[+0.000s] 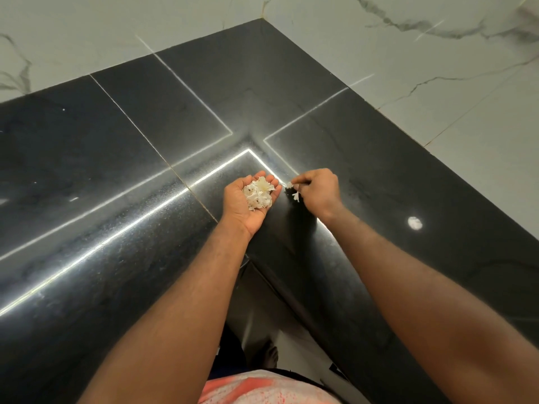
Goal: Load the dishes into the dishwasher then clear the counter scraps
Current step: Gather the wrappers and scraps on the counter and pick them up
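My left hand is turned palm up over the black counter, cupping a small heap of white papery scraps. Just to its right, my right hand has its fingers curled down at the counter surface and pinches a white scrap at the fingertips. Another small white scrap lies under that hand on the counter. No dishes or dishwasher are in view.
The black polished counter forms an inner corner, with white marble-patterned wall tiles behind it. Its front edge runs below my arms, with floor beneath. Bright strip-light reflections cross the counter, and a round light spot shows at the right.
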